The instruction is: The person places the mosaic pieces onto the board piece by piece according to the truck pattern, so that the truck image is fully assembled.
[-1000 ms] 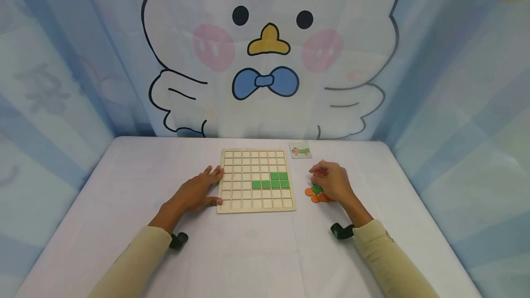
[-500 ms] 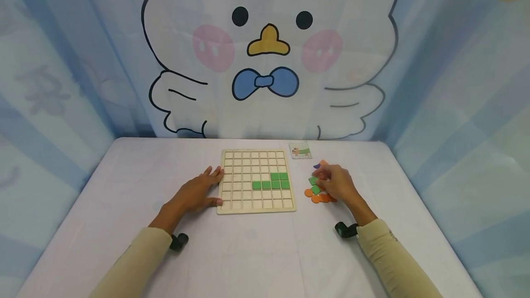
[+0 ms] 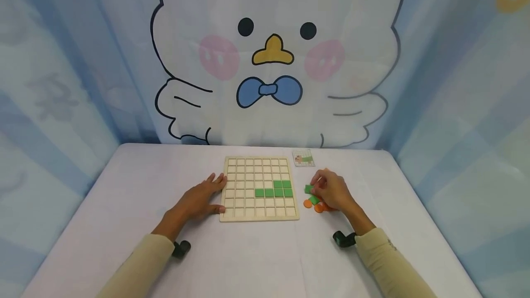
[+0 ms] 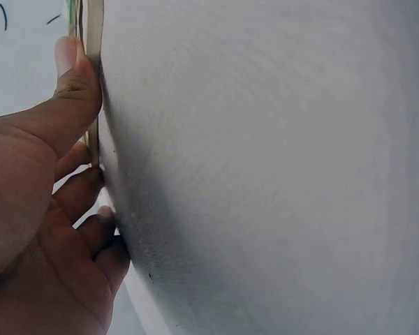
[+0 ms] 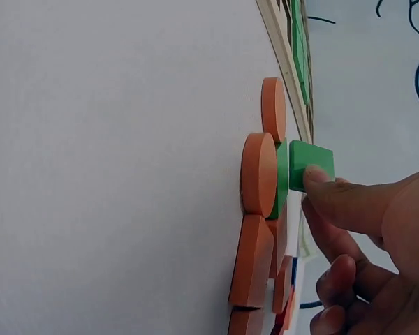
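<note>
My left hand lies at the left edge of the wooden grid board, with spread fingers and thumb touching its rim. In the left wrist view the thumb and fingertips meet the board's side. Between thumb and fingers, my right hand pinches a green square tile, just beyond the loose pieces. Another green tile lies among orange round pieces and orange blocks, right of the board. Several green tiles sit in the board's cells on its right side.
A small printed card lies behind the board's right corner. Part of the loose pile is hidden under my right hand. The white-covered table ends at a curtain printed with a cartoon bird.
My right hand has gone from over the pile to taking a green tile, which now sits slightly left of the pile. My left hand stays on the board's edge. The head view has tilted slightly.
</note>
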A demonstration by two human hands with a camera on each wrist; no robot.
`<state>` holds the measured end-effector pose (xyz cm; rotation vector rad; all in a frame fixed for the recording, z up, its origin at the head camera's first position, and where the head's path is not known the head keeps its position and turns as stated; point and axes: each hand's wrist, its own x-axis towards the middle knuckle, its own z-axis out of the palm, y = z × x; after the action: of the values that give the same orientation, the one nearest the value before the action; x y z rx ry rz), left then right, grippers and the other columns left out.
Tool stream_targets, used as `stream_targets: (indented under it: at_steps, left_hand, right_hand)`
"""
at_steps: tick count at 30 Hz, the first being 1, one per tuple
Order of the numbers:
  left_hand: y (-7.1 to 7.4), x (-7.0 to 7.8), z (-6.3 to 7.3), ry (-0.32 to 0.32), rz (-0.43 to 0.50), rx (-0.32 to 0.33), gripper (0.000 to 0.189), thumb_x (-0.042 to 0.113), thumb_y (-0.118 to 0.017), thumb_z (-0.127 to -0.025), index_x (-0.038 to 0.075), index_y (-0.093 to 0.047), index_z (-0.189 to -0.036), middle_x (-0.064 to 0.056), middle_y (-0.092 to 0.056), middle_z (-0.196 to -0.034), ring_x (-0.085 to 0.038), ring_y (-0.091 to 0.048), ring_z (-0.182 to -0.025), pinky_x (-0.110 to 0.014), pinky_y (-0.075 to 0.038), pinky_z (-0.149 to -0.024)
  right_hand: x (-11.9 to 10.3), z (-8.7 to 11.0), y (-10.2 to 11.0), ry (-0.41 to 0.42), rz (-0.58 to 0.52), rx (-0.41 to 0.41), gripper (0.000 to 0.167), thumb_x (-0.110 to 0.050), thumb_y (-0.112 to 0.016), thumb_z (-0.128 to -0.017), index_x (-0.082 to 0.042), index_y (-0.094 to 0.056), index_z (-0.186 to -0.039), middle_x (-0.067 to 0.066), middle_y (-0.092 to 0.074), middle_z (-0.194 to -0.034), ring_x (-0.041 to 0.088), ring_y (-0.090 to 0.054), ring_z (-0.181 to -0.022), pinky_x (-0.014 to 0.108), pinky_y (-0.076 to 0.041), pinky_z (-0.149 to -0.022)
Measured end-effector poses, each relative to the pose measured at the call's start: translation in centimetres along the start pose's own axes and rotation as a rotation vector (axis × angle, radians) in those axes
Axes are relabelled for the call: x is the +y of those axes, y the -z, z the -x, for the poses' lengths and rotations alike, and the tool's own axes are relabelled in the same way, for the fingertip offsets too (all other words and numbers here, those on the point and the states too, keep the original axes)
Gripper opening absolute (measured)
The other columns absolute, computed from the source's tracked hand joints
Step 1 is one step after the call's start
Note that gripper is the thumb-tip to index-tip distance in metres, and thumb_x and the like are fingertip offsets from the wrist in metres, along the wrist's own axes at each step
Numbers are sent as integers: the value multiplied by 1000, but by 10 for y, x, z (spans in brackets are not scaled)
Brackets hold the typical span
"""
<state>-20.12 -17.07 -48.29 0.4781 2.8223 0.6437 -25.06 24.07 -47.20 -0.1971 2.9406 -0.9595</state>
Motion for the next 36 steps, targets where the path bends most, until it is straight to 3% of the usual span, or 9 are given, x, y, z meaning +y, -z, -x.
stream_targets:
  at_steps: [8, 14, 27, 36]
  left_hand:
    - [-3, 1, 1, -3, -14, -1, 95, 38, -81, -91, 9, -31, -167, -11, -25, -176, -44, -22, -163, -67, -33, -124]
    - [-3, 1, 0, -9, -21, 4, 96, 38, -82, -91, 8, -31, -167, -12, -26, -175, -45, -22, -163, -68, -33, -124]
    - [-1, 1, -1, -26, -35, 2, 96, 40, -81, -91, 7, -32, -167, -14, -27, -175, -45, -23, -163, -67, -34, -123]
    - [0, 2, -1, -19, -29, 4, 95, 38, -80, -92, 8, -31, -167, -13, -25, -175, -44, -22, -163, -67, -33, -124]
  right_hand:
    - [-14, -1, -8, 71, -38, 44, 15, -10, -84, -92, -16, -71, -98, 3, -71, -88, 19, -53, -70, 27, -45, -61]
    - [-31, -7, -18, 139, -56, 56, 17, -13, -87, -90, -18, -72, -97, 2, -72, -88, 18, -50, -73, 29, -41, -65]
    - [-69, -18, -45, 140, -113, 8, 14, -15, -85, -92, -19, -72, -96, 0, -72, -89, 18, -53, -74, 30, -41, -65]
    - [-80, -26, -62, 160, -95, 8, 13, -15, -85, -92, -19, -73, -92, -3, -72, -84, 16, -64, -83, 32, -47, -72]
